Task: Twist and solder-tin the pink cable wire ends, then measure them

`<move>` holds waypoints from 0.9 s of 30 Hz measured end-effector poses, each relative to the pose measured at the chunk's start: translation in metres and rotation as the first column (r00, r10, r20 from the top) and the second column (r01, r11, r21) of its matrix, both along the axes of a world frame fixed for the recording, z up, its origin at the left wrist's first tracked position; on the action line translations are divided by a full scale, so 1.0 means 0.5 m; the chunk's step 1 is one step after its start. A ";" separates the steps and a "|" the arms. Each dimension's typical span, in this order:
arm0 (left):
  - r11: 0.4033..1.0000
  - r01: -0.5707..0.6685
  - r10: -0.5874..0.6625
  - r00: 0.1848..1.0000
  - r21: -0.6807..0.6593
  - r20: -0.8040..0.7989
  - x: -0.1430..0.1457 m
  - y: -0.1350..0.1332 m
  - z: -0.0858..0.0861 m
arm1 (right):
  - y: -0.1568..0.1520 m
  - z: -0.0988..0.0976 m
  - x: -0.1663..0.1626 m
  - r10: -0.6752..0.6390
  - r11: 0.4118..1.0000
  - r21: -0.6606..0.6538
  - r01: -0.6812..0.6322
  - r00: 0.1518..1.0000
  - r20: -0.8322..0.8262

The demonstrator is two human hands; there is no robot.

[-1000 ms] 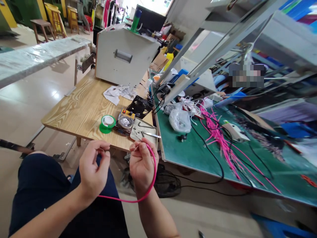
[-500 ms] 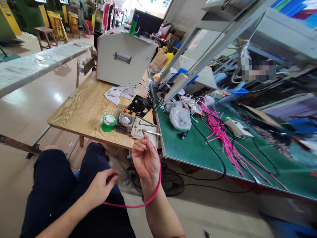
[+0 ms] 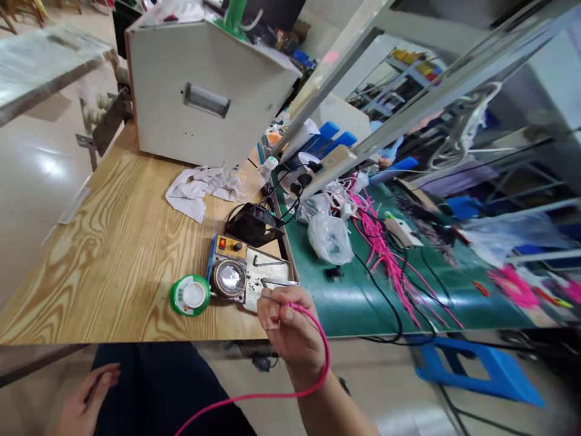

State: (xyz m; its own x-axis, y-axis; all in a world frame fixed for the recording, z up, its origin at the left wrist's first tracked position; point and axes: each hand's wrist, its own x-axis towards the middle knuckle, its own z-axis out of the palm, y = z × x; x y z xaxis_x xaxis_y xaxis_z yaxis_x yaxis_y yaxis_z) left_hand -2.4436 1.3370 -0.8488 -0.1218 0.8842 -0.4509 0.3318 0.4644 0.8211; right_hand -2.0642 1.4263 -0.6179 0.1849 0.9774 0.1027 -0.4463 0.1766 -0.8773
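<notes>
Between the thumb and fingers of my right hand [image 3: 290, 321] is a pink cable [image 3: 324, 357], its thin stripped end pointing left past the fingertips. From there the cable loops round the wrist and trails down to the lower left. My left hand [image 3: 88, 396] hangs by my leg at the lower left, fingers loosely stretched, with nothing visible in it. Just left of the right hand stands a solder pot [image 3: 230, 278] with a shiny round surface and a lit red switch. A green-rimmed round tub [image 3: 189, 295] sits beside it.
A shallow tray [image 3: 267, 272] with an L-shaped rod lies behind my right hand. Behind the pot sits a black fan [image 3: 252, 223]. A white cloth [image 3: 193, 194] lies near a large white box [image 3: 181, 121]. More pink cables [image 3: 385, 254] spread over the green bench [image 3: 345, 309].
The view has swung closer over the wooden table. My right hand has carried the cable end nearer the solder pot. My left hand has moved away from the cable to the lower left.
</notes>
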 end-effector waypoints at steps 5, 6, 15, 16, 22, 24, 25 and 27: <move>0.999 -0.004 -0.004 0.982 0.044 0.187 0.095 -0.039 0.035 | 0.012 -0.002 -0.026 -0.126 0.992 0.012 0.126 0.990 0.056; 0.998 -0.016 0.003 0.979 0.066 0.202 0.099 -0.052 0.038 | 0.004 -0.002 -0.033 -0.134 0.991 0.032 0.133 0.989 0.057; 0.915 -0.225 0.151 0.960 0.333 0.235 0.006 -0.240 0.117 | -0.139 0.029 -0.174 -0.006 0.976 0.219 -0.003 0.999 0.038; 0.898 -0.248 0.165 0.956 0.363 0.243 -0.003 -0.262 0.137 | -0.155 0.035 -0.194 0.008 0.975 0.220 -0.016 0.999 0.037; 0.771 -0.410 0.241 0.896 0.488 0.374 -0.006 -0.345 0.221 | -0.211 0.083 -0.263 -0.008 0.949 0.316 -0.019 0.996 0.085; 0.745 -0.423 0.195 0.878 0.516 0.438 0.011 -0.366 0.235 | -0.216 0.099 -0.258 -0.039 0.935 0.356 0.004 0.995 0.090; 0.736 -0.415 0.157 0.873 0.535 0.461 0.021 -0.376 0.240 | -0.218 0.105 -0.251 -0.064 0.929 0.370 0.027 0.994 0.089; 0.717 -0.379 0.075 0.876 0.585 0.477 0.040 -0.394 0.246 | -0.219 0.114 -0.229 -0.137 0.914 0.394 0.094 0.987 0.081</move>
State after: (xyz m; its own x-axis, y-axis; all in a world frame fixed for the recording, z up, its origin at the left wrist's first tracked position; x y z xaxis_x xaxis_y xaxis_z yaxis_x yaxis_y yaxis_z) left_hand -2.4238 1.1399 -0.7256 -0.3076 0.9375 0.1628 -0.1304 -0.2110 0.9688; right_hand -2.1790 1.3167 -0.5611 0.2614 0.8291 0.4942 -0.3119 0.5571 -0.7697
